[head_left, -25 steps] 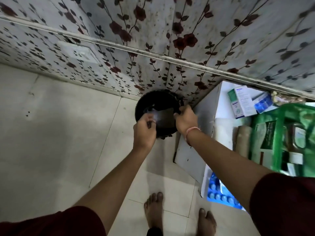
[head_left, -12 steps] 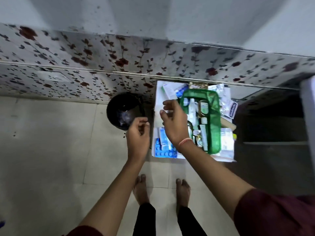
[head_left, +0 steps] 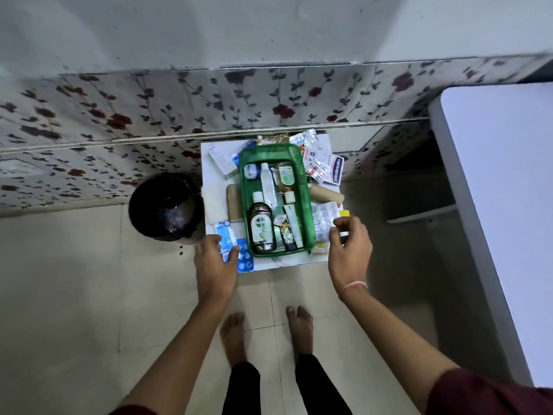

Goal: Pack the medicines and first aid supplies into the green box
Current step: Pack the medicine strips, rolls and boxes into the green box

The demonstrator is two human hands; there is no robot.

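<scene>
A green box (head_left: 274, 153) is being seen standing on a small white counter (head_left: 206, 187) set against a floral-tiled wall (head_left: 119, 121). Inside the box, a brown antiseptic bottle (head_left: 261, 226) is being kept at the near left, with a white tube (head_left: 267, 185) lying above it, an amber bottle (head_left: 285, 178) at the far right, and a second white tube (head_left: 292, 224) at the near right. Around the box, loose supplies are being left on the counter: a white medicine carton (head_left: 223, 158) at the far left, a beige bandage roll (head_left: 235, 203) just beside the box's left wall, another bandage roll (head_left: 326, 196) on the right, a Hansaplast pack (head_left: 337, 170) and foil sachets (head_left: 311, 158) at the far right.

The left hand (head_left: 216, 265) is being held over the near left corner of the counter, its fingers spread and touching a blue blister pack (head_left: 244, 256); nothing is being gripped. The right hand (head_left: 348, 253) is being held at the near right of the box, thumb and fingers pinched together over a strip of tablets (head_left: 324, 218); whether anything is actually being grasped cannot be told. A black bin (head_left: 166, 205) is being seen on the floor (head_left: 74, 280) just beside the counter's left edge, and bare feet (head_left: 299, 327) are being seen below.
</scene>
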